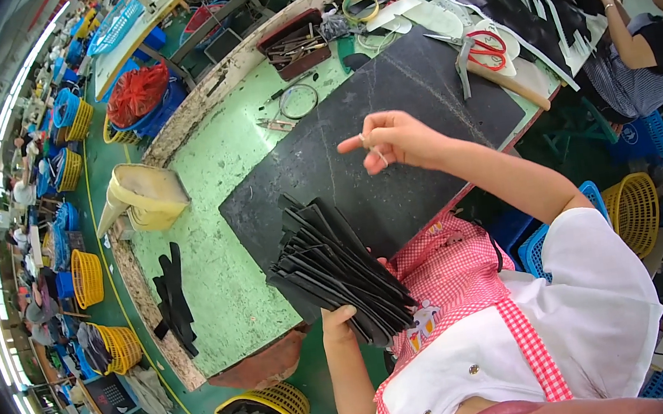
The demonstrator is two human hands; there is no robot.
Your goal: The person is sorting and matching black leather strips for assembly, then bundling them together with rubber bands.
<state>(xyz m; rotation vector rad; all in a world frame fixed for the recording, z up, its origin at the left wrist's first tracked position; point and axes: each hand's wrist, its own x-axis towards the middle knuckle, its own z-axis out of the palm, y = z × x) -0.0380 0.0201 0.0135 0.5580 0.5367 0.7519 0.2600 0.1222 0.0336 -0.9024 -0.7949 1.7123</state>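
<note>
Black cut pieces (339, 268), a fanned stack of thin flat sheets, rest in the left hand (337, 320), which grips them from below near the stack's near edge, thumb on top, just off the near edge of the surface (209, 222). They look like leather or rubbery sheet: light, flexible rather than stiff, matte, with straight cut edges and angled corners. Such a fan would likely slide apart if held loosely, so a firm pinch across the near end, where the layers overlap most, seems the safest hold.

From the head view, the right hand (394, 140) hovers over a dark mat (410, 106), fingers curled and forefinger out, pinching something small and pale; what it is cannot be told. The green surface is worn and scratched. More black pieces (172, 301) lie at its left edge, beside a cream container (146, 196). Farther off lie red-handled scissors (486, 49), a hammer (498, 77) and a dark tray of tools (293, 44). Another person (640, 53) works at far right.
</note>
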